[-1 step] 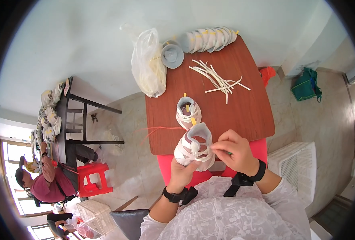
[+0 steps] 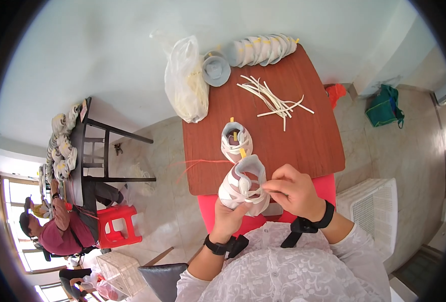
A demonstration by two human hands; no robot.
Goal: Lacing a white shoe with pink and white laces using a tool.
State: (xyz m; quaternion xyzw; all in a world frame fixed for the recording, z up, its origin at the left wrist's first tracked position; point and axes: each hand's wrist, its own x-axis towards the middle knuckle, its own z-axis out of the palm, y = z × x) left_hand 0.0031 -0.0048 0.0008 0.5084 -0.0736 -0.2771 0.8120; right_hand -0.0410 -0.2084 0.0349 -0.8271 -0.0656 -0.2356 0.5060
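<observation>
My left hand [image 2: 231,217] is closed around the toe end of a white and pale pink shoe upper [image 2: 231,191], its yellow tab pointing away from me. White shoelace [image 2: 253,193] crosses the upper's opening. At the upper's right edge, the fingers of my right hand [image 2: 294,192] are pinched together where the lace reaches the eyelets; the fingertips partly hide it. Just beyond stands a second, similar shoe upper [image 2: 237,142] on the table. A thin red cord [image 2: 205,161] stretches leftward from between the two.
The brown table [image 2: 298,151] carries loose white laces [image 2: 273,98], a row of nested uppers [image 2: 265,50], a grey cup-like piece [image 2: 216,70] and a plastic bag [image 2: 187,85]. A white basket [image 2: 369,216] stands right. A person [image 2: 62,231] sits left by a black table [image 2: 89,151].
My right hand has shifted slightly left, its fingertips now at the edge of the shoe upper. My left hand and the upper stay almost in place.
</observation>
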